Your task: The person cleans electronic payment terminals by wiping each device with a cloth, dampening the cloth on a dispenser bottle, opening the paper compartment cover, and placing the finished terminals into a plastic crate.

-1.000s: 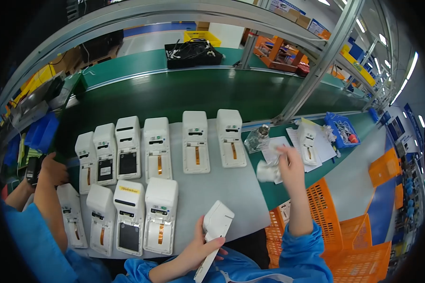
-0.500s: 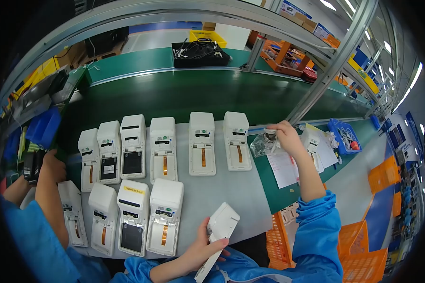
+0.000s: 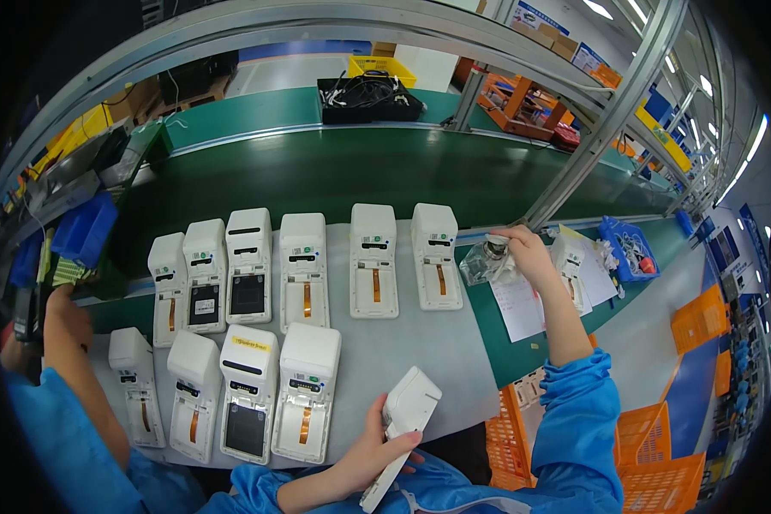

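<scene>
My left hand (image 3: 373, 458) is wrapped round a white handheld terminal (image 3: 413, 403), held tilted on edge above the mat's front edge. Off to the right, my right hand (image 3: 522, 250) has its fingers closed on the top of a clear plastic bag (image 3: 480, 265) with a dark round item inside; its fingertips are partly hidden. Near that hand lie a paper sheet with handwriting (image 3: 516, 307) and another white terminal (image 3: 571, 270). Two rows of white terminals, their backs uncovered, stand on the grey mat (image 3: 454, 360). Orange ribbon strips show in most, such as the front terminal (image 3: 307, 394).
A co-worker's hand (image 3: 67, 317) is at the left, beside a dark device (image 3: 27, 313) and blue bins (image 3: 86, 227). A metal post (image 3: 608, 111) rises at right, near a blue basket (image 3: 630, 248). Orange crates (image 3: 660, 463) stand on the floor. Behind runs a green belt (image 3: 317, 167).
The view has shifted slightly, so the terminals appear a little further right. The co-worker's hand at left has moved with the dark device. My hands keep the same holds.
</scene>
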Demonstrator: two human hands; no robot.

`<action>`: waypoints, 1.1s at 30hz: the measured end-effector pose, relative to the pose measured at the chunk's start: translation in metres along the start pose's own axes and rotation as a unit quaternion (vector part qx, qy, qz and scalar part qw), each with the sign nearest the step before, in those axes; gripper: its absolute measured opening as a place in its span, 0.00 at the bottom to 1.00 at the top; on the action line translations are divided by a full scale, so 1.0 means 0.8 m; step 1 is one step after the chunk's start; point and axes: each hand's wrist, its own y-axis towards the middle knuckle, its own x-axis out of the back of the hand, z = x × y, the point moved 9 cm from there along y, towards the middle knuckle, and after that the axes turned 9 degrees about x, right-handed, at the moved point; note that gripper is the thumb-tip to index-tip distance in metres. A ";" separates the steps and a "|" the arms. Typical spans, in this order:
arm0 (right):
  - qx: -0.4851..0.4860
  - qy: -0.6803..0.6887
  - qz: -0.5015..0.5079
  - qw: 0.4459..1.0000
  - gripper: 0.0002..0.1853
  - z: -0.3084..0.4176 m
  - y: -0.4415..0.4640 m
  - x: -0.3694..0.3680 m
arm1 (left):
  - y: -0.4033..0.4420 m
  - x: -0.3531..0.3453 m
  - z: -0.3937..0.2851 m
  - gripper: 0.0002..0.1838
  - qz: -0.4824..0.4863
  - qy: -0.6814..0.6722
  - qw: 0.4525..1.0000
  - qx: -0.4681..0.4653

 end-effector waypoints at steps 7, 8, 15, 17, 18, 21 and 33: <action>-0.029 0.029 -0.033 0.999 0.19 -0.006 -0.008 0.000 | 0.001 -0.003 0.001 0.58 -0.004 0.001 1.000 -0.011; -0.029 0.037 -0.040 0.998 0.19 -0.002 -0.008 0.002 | 0.000 -0.004 -0.001 0.58 -0.005 0.003 1.000 -0.012; -0.061 0.093 -0.049 0.993 0.20 -0.008 -0.010 0.000 | 0.002 -0.003 0.003 0.57 -0.016 -0.007 1.000 -0.010; -0.068 0.098 -0.056 0.991 0.20 -0.012 -0.013 -0.002 | 0.001 -0.004 0.002 0.58 -0.018 -0.005 1.000 -0.006; -0.064 0.103 -0.060 0.991 0.20 -0.016 -0.014 -0.009 | 0.002 -0.004 0.003 0.58 -0.018 -0.005 1.000 -0.007; -0.050 0.090 -0.068 0.992 0.20 -0.012 -0.012 -0.001 | 0.003 -0.003 0.003 0.58 -0.020 -0.004 1.000 -0.011; -0.052 0.038 -0.121 0.991 0.17 -0.013 -0.024 0.013 | 0.004 -0.004 0.005 0.59 -0.024 0.000 1.000 -0.012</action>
